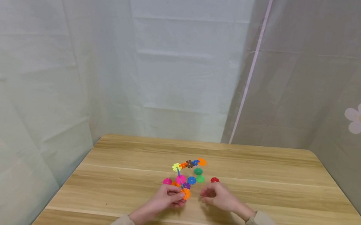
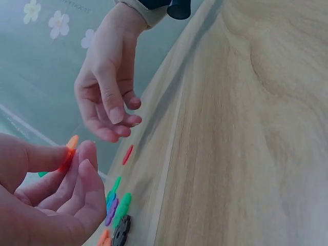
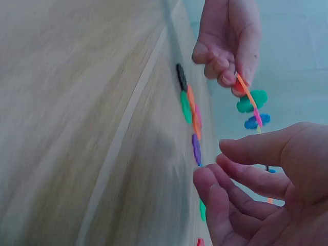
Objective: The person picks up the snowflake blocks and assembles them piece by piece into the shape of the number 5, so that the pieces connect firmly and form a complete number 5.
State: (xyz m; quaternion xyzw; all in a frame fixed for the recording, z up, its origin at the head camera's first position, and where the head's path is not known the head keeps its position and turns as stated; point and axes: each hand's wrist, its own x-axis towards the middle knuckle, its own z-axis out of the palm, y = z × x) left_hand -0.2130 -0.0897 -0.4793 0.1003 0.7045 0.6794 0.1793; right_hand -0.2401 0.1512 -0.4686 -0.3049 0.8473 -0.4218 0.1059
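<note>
My left hand [image 1: 169, 196] pinches an orange notched plastic disc [image 1: 185, 193] between thumb and fingers. That disc is the near end of a chain of interlocked discs running forward through a pink disc [image 1: 180, 179] and a yellow disc [image 1: 176, 167], then bending right past a brown disc [image 1: 189, 164] to another orange disc [image 1: 201, 162]. In the right wrist view, a green disc [image 3: 252, 101] and a blue disc [image 3: 257, 121] sit crosswise in the chain. My right hand [image 1: 219, 196], fingers loosely bent and holding nothing, hovers over the table right of the held disc.
Loose discs lie on the wooden table [image 1: 104, 193]: a red disc [image 1: 215, 179] just beyond my right hand, a green disc [image 1: 200, 178], a blue disc [image 1: 191, 180], a purple disc [image 1: 186, 186] and a magenta disc [image 1: 167, 181]. A black disc [image 2: 121, 230] shows in the left wrist view.
</note>
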